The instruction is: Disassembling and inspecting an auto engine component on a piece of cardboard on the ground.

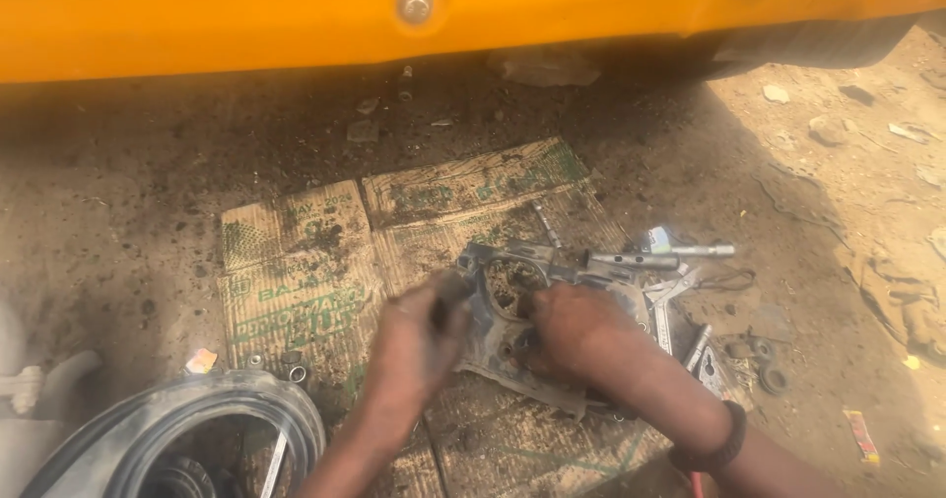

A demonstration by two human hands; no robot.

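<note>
Landmark: grey metal engine cover (512,306), lying on flattened cardboard (296,291) on the dirt ground.

Left hand (419,345) at the cover's left edge, fingers clamped on a small dark tool (451,289); tool type not resolvable through blur. Right hand (576,331) rests on the cover's centre, hiding it; finger state cannot be told.

Cardboard bears faded green print left of the cover. Spanners and a tube socket wrench (631,260) lie right of the cover. Open dirt beyond. Orange vehicle body (246,15) above. Black rubber ring (177,429), lower left, cut off.
</note>
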